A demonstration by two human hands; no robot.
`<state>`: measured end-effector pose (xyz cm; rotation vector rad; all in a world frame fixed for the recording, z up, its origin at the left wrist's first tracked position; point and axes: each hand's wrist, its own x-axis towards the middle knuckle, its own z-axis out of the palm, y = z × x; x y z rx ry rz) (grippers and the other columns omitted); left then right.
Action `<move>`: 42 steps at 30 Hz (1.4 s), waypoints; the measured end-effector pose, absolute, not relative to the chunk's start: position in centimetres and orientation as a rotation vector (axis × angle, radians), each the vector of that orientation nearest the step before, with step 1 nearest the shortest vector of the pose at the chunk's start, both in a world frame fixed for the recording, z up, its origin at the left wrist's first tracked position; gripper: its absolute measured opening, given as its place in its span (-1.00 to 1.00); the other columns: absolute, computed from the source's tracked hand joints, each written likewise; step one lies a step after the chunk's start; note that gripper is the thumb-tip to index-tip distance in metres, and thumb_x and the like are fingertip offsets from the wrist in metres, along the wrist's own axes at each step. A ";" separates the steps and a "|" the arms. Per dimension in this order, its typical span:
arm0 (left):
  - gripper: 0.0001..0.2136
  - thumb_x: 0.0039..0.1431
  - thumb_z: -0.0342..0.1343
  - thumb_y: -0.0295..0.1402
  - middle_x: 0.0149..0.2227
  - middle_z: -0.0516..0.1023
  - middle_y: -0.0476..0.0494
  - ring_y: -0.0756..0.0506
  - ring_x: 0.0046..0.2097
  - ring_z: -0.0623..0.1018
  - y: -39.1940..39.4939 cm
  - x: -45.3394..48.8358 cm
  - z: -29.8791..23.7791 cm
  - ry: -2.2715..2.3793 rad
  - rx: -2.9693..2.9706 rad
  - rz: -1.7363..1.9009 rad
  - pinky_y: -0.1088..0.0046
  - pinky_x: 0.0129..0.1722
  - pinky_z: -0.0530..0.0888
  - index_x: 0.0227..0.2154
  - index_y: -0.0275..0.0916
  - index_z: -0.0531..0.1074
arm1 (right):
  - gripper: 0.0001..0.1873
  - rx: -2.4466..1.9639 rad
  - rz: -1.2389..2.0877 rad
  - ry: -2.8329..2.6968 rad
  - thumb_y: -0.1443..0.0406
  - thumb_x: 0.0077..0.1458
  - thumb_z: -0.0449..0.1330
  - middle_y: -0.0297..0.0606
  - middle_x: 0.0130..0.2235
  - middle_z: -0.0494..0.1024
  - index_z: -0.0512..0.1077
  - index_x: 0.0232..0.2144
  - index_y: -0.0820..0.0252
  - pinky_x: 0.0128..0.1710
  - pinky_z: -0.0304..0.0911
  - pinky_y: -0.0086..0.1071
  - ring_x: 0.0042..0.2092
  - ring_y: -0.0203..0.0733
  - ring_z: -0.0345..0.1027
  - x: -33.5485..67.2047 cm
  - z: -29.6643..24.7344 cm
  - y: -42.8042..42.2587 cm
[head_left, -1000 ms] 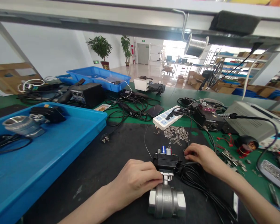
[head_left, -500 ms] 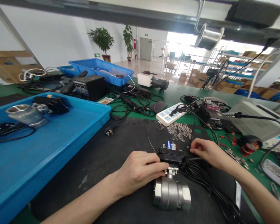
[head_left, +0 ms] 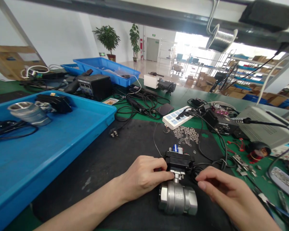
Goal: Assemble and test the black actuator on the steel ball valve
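A metal ball valve (head_left: 178,197) lies on the black mat, joined by a bracket (head_left: 177,175) to a black actuator housing (head_left: 179,160). Small blue and silver parts (head_left: 177,149) show on the housing's far side. My left hand (head_left: 146,175) is closed around the left side of the bracket and housing. Just right of the valve, my right hand (head_left: 227,192) hovers with thumb and forefinger pinched; whatever sits between the tips is too small to make out. A coiled black cable (head_left: 199,168) runs behind it. One loose washer (head_left: 194,151) lies beyond the housing, near a pile of washers (head_left: 186,134).
On the left stands a blue tray (head_left: 86,128) holding another valve (head_left: 29,112). A white power strip (head_left: 177,118) and tangled cables lie behind the washers. To the right are a black soldering station (head_left: 220,123), metal parts and a dish of small pieces (head_left: 285,179).
My right hand has moved from beside the loose washer toward me and to the right of the valve. My left hand stays at the bracket; the view has shifted slightly.
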<state>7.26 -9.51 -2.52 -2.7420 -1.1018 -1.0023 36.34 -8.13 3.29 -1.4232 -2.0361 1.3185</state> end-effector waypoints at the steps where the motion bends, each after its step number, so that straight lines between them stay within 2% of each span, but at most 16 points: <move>1: -0.77 0.29 0.14 -0.46 -0.31 0.51 0.05 0.12 -0.37 0.45 -9.5 7.2 -2.6 -1.099 -2.740 -1.010 0.58 -0.37 0.28 -0.07 -0.03 0.54 | -0.69 -1.428 1.337 -2.026 -0.04 0.24 0.24 -0.31 -0.25 0.58 0.57 -0.19 0.00 -0.23 0.36 -0.45 -0.21 -0.19 0.43 35.9 3.1 -8.2; 6: -0.78 0.27 0.20 -0.39 -0.33 0.54 0.03 0.10 -0.36 0.50 -9.5 7.2 -2.4 -1.095 -2.729 -1.054 0.56 -0.38 0.32 -0.04 -0.08 0.53 | -0.56 -1.406 1.221 -1.993 -0.10 0.08 0.31 -0.26 -0.40 0.54 0.62 -0.20 0.08 -0.34 0.35 -0.38 -0.31 -0.12 0.41 33.2 3.4 -7.4; 11: -0.72 0.21 0.29 -0.34 -0.33 0.57 0.02 0.09 -0.37 0.55 -9.7 7.4 -2.2 -1.137 -2.697 -1.202 0.53 -0.37 0.37 -0.01 -0.12 0.53 | -0.53 -1.400 1.209 -2.016 -0.10 0.05 0.33 -0.28 -0.42 0.53 0.62 -0.18 0.11 -0.35 0.33 -0.37 -0.33 -0.15 0.39 32.4 3.6 -6.7; 14: -0.71 0.17 0.31 -0.39 -0.34 0.58 0.02 0.10 -0.39 0.54 -9.9 7.4 -2.3 -1.198 -2.623 -1.360 0.54 -0.36 0.38 -0.04 -0.14 0.54 | -0.58 -1.415 1.263 -2.038 -0.05 0.10 0.32 -0.29 -0.40 0.55 0.61 -0.18 0.12 -0.35 0.30 -0.37 -0.33 -0.17 0.39 33.1 2.6 -7.0; 17: -0.71 0.15 0.29 -0.46 -0.37 0.58 0.03 0.11 -0.40 0.52 -9.8 7.3 -2.4 -1.250 -2.535 -1.447 0.56 -0.36 0.36 -0.05 -0.17 0.55 | -0.69 -1.444 1.315 -2.116 0.02 0.24 0.25 -0.31 -0.33 0.58 0.58 -0.16 0.09 -0.31 0.27 -0.37 -0.32 -0.20 0.39 34.0 1.5 -7.3; 21: -0.71 0.14 0.27 -0.51 -0.38 0.58 0.02 0.10 -0.40 0.51 -9.7 7.2 -2.5 -1.289 -2.474 -1.476 0.55 -0.36 0.33 -0.07 -0.18 0.55 | -0.78 -1.361 1.057 -2.369 0.10 0.39 0.11 -0.35 -0.20 0.57 0.49 -0.15 0.04 -0.19 0.25 -0.35 -0.21 -0.23 0.42 34.5 0.9 -7.6; 24: -0.74 0.16 0.25 -0.51 -0.40 0.57 0.03 0.11 -0.42 0.49 -9.6 7.3 -2.6 -1.308 -2.469 -1.472 0.55 -0.37 0.31 -0.08 -0.18 0.55 | -0.79 -1.293 0.923 -2.483 0.14 0.45 0.02 -0.34 -0.18 0.54 0.39 -0.16 0.06 -0.18 0.21 -0.35 -0.19 -0.24 0.42 34.5 1.0 -7.9; 32: -0.73 0.15 0.26 -0.52 -0.42 0.55 0.05 0.12 -0.44 0.45 -9.6 7.3 -2.5 -1.322 -2.465 -1.489 0.56 -0.38 0.29 -0.09 -0.18 0.54 | -0.83 -1.314 0.963 -2.457 0.18 0.41 0.08 -0.39 -0.23 0.52 0.46 -0.17 0.02 -0.28 0.21 -0.37 -0.26 -0.27 0.39 34.1 1.2 -7.9; 34: -0.74 0.15 0.25 -0.52 -0.41 0.55 0.05 0.12 -0.43 0.45 -9.6 7.3 -2.5 -1.325 -2.458 -1.493 0.55 -0.38 0.29 -0.10 -0.18 0.54 | -0.83 -1.277 0.936 -2.505 0.18 0.41 0.09 -0.39 -0.18 0.55 0.47 -0.12 0.00 -0.21 0.26 -0.38 -0.21 -0.27 0.43 34.0 1.4 -7.7; 37: -0.75 0.15 0.25 -0.52 -0.40 0.56 0.05 0.12 -0.42 0.47 -9.6 7.3 -2.6 -1.332 -2.459 -1.486 0.55 -0.37 0.30 -0.11 -0.18 0.54 | -0.80 -1.141 0.809 -2.687 0.21 0.43 0.07 -0.38 -0.13 0.58 0.51 -0.09 -0.04 -0.12 0.27 -0.35 -0.12 -0.22 0.46 33.9 1.9 -7.3; 42: -0.76 0.15 0.25 -0.52 -0.41 0.55 0.05 0.12 -0.42 0.47 -9.6 7.3 -2.8 -1.353 -2.470 -1.467 0.55 -0.38 0.29 -0.11 -0.18 0.54 | -0.75 -0.977 0.523 -2.906 0.33 0.42 0.03 -0.35 -0.14 0.54 0.49 -0.05 -0.04 -0.21 0.20 -0.30 -0.15 -0.18 0.44 33.6 2.5 -6.6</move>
